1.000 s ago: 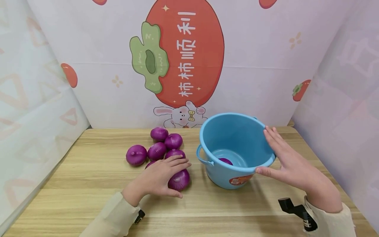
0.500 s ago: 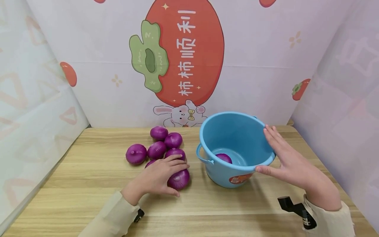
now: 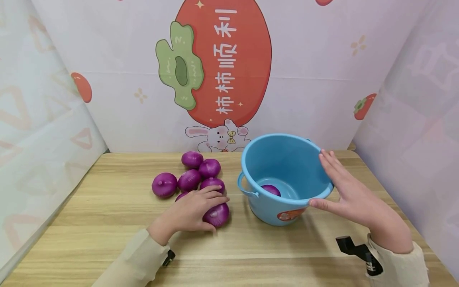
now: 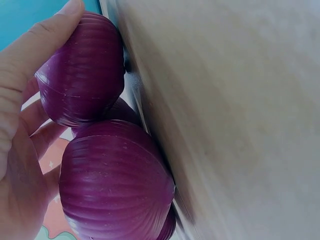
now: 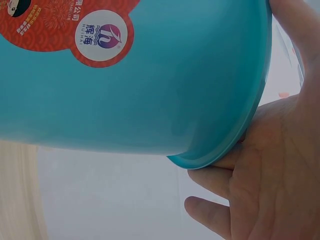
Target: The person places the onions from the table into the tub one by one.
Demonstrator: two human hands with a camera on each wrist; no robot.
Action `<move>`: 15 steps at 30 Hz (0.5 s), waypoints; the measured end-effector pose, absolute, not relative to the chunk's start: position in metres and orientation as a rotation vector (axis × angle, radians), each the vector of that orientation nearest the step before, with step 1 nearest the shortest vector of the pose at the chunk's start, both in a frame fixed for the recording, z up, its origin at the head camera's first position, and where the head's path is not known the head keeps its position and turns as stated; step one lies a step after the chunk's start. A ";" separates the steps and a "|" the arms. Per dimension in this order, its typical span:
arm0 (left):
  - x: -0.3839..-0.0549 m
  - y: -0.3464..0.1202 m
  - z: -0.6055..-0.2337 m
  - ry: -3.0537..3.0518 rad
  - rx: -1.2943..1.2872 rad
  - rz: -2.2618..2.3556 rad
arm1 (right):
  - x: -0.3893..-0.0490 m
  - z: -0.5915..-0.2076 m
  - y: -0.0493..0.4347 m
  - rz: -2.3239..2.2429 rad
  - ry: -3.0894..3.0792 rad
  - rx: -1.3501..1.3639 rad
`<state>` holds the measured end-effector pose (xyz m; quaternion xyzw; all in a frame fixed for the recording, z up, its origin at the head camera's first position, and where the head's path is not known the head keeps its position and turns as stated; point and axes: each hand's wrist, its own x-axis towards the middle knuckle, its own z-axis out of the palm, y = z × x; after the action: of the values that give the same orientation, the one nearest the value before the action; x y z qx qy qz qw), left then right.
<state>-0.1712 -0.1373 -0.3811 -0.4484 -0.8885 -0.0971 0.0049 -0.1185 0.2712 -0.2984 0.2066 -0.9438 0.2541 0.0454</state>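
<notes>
My left hand [image 3: 191, 211] reaches over a cluster of shiny red onions and holds the nearest red onion [image 3: 216, 215]. In the left wrist view its thumb lies along this onion [image 4: 82, 70], fingers behind; another onion [image 4: 112, 180] sits beside it under the palm. On the right stands a light blue bucket [image 3: 265, 209], a single red onion [image 3: 271, 190] showing inside on the bottom. My right hand [image 3: 353, 195] rests against the bucket's right rim, thumb at the front and fairly straight fingers farther back. The right wrist view shows its palm beside the rim [image 5: 250, 110].
More red onions, such as a separate-looking one [image 3: 165, 184] at the far left of the group, lie behind and beside my left hand. All stand on a wood-grain table [image 3: 233, 255]. A white printed cloth [image 3: 305, 48] walls off the back and sides.
The left thumb has drawn in against the near onion. The onion in the bucket has shifted a little to the left and shows more. My right hand has stayed at the rim.
</notes>
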 end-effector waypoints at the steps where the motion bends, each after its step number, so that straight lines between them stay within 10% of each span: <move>1: -0.171 -0.137 -0.381 -2.783 -1.405 -0.301 | -0.119 -0.298 0.271 0.776 -2.881 0.632; 15: -0.170 -0.135 -0.381 -2.809 -1.377 -0.334 | -0.118 -0.298 0.271 0.789 -2.888 0.625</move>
<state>-0.1700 -0.1353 -0.3806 -0.4377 -0.8928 -0.1063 -0.0022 -0.1183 0.2712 -0.2982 0.2043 -0.9435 0.2576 0.0415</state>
